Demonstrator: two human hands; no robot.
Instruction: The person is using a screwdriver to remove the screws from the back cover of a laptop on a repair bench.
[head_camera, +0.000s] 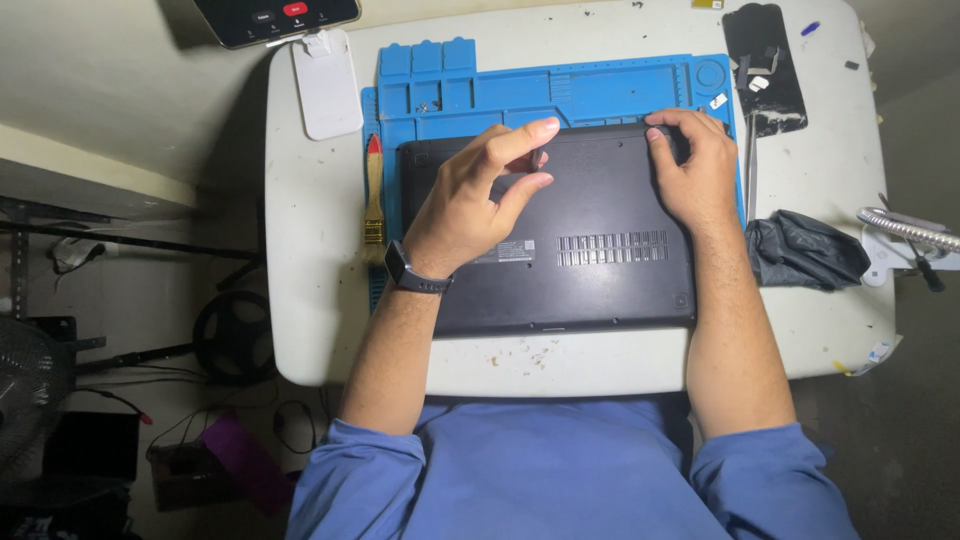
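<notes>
A black laptop (590, 255) lies upside down on a blue work mat (560, 90) on a small white table (310, 250). My left hand (480, 190), with a dark watch on its wrist, hovers over the laptop's base and pinches a small dark part (538, 158) between thumb and forefinger. My right hand (690, 165) rests on the laptop's far right corner, fingers curled over the edge.
A small brush (374, 195) lies at the mat's left edge. A white stand (326, 82) holds a phone (275, 17) at the back left. A black panel (765, 65) and a crumpled dark bag (805, 250) lie on the right, beside a lamp arm (905, 228).
</notes>
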